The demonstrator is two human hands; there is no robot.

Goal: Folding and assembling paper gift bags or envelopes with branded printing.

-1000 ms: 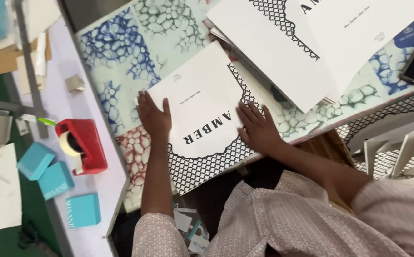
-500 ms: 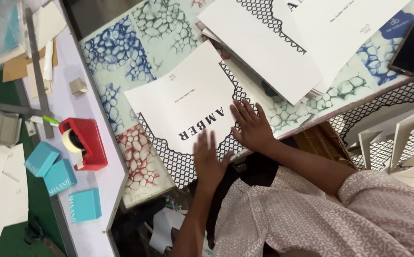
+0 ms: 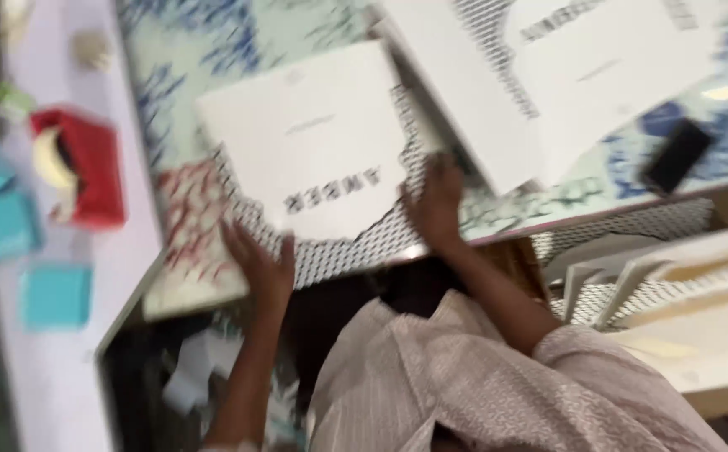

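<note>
white card point(image 3: 313, 138) lies flat on the patterned table point(image 3: 213, 59) | left hand point(image 3: 259, 264) open at its near edge, fingers spread | right hand point(image 3: 435, 205) open, pressing its right corner | not lifted yet | red tape dispenser point(image 3: 79, 167) left of card, paper stack point(image 3: 565, 75) and dark phone point(image 3: 673, 155) right | blurred

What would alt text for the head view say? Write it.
Two bare hands, left hand and right hand, press the near edges of a white sheet on a patterned table. A red tape dispenser and teal blocks sit left; the picture is blurred.
</note>
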